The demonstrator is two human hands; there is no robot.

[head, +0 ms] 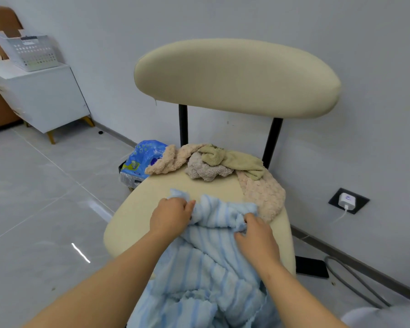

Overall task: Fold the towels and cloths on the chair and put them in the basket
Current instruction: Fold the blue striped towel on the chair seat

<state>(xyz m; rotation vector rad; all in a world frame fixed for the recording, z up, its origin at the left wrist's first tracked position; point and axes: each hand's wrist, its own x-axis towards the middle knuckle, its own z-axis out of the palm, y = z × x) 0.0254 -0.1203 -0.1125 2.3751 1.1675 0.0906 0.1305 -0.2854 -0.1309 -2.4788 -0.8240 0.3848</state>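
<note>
The light-blue striped terry towel (206, 263) runs lengthwise from the seat of the cream padded chair (137, 209) toward the viewer (stripes likewise), far edge bunched. The left hand (171, 216) and right hand (256, 235) each pinch that edge, fingers curled into the cloth.

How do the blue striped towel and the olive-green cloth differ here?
The blue striped towel is gripped by the left hand and right hand; the olive-green cloth lies untouched. The towel drapes off the front of the chair seat; the cloth sits piled at the back. The towel is striped, the cloth plain. Both are unfolded.
</note>
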